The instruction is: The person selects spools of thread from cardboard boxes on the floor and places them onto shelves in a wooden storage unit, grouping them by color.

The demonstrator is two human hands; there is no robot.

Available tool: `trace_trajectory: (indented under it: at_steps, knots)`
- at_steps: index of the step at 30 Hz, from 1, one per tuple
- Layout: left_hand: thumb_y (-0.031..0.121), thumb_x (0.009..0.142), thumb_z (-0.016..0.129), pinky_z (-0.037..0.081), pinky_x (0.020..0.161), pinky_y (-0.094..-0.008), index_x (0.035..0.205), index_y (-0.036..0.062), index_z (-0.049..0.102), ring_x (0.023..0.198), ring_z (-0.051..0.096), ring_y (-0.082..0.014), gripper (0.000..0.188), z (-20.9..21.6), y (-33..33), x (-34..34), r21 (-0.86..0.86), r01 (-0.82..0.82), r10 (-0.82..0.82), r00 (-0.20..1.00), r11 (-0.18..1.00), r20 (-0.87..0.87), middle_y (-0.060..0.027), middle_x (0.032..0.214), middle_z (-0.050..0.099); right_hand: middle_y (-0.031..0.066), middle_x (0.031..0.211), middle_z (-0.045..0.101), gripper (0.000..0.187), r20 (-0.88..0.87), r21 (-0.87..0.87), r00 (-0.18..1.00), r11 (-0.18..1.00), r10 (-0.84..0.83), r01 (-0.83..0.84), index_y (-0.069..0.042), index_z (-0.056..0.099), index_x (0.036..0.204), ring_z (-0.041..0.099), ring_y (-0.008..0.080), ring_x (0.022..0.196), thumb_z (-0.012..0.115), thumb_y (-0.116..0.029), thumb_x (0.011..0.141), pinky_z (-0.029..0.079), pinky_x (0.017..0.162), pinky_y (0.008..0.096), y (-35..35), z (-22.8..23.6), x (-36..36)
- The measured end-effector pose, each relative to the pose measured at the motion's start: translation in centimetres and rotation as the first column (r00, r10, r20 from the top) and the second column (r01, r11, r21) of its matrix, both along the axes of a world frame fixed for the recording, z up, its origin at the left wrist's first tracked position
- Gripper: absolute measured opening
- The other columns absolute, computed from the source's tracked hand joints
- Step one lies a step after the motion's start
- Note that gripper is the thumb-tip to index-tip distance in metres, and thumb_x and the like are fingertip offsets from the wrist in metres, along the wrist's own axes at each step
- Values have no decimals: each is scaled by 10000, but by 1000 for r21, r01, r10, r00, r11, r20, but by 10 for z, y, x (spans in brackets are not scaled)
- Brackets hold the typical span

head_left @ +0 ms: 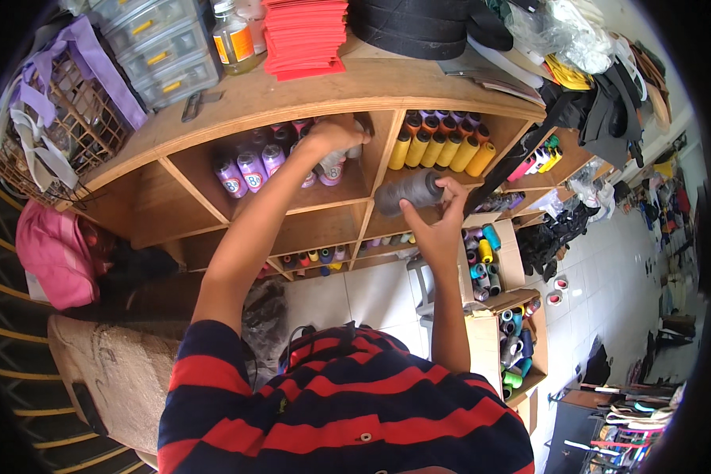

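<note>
My right hand [438, 213] holds a large dark grey thread spool [403, 195] by its end, tilted on its side in front of the wooden shelf. Inside the middle compartment, my left hand [336, 136] has its fingers around a lighter grey thread spool [341, 158]; my hand and forearm hide part of it. Beside that arm, several purple spray cans or labelled spools [253, 170] stand in the same compartment; I cannot tell which. Yellow thread spools [434, 150] lie in a row in the compartment to the right, with orange and purple ones behind.
On the shelf top [237, 103] are a red stack of sheets [305, 35], a glass bottle [234, 39], clear drawers [162, 55] and black rolls [411, 28]. A wicker basket [63, 110] stands left. Cartons of spools [517, 347] sit on the floor at right.
</note>
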State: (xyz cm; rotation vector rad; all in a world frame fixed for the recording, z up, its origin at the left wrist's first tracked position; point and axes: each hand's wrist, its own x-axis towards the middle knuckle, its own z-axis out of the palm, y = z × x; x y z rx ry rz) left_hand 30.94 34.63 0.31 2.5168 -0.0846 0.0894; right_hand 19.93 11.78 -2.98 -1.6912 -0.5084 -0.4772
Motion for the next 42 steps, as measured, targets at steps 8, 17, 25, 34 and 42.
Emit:
trace_trajectory:
  at_steps: [8, 17, 25, 34, 42]
  knots:
    - [164, 773, 683, 491, 519, -322, 1083, -48, 527, 520, 601, -183, 407, 20, 13, -65, -347, -29, 125, 958, 938, 258, -148, 862, 659, 177, 1136, 544, 445, 330, -250, 944, 962, -21, 109, -27, 487, 1069, 586, 332, 975, 755, -15, 714, 480, 824, 382, 34, 14, 10]
    - [63, 787, 662, 497, 556, -276, 1201, -6, 386, 624, 622, -152, 502, -17, 6, -182, -760, -161, 490, 841, 630, 228, -146, 1007, 666, 183, 1157, 538, 350, 482, -208, 868, 947, -118, 245, -1, 566, 1011, 591, 352, 984, 742, 12, 710, 504, 797, 383, 82, 16, 31]
    - [35, 780, 653, 488, 581, -255, 1177, -26, 376, 626, 611, -135, 488, -52, 18, -245, -827, -217, 556, 821, 519, 134, -122, 1005, 680, 213, 1065, 584, 339, 478, -405, 866, 838, -148, 366, 15, 582, 1007, 593, 390, 900, 712, 28, 694, 498, 728, 419, 121, 27, 73]
    - [-49, 827, 578, 509, 515, -242, 1194, -30, 340, 662, 609, -120, 438, -78, 30, -271, -838, -205, 516, 850, 506, 103, -166, 1043, 644, 242, 945, 612, 364, 272, -671, 950, 677, -155, 302, 13, 581, 1024, 601, 417, 866, 665, 74, 675, 499, 708, 466, 144, -2, 123]
    - [-40, 827, 590, 510, 511, -233, 1195, -26, 356, 643, 603, -120, 436, -90, 41, -279, -843, -220, 493, 868, 490, 60, -158, 1014, 653, 233, 909, 620, 254, 149, -668, 973, 707, -176, 230, 2, 552, 873, 610, 407, 864, 705, 61, 679, 510, 708, 421, 150, -29, 145]
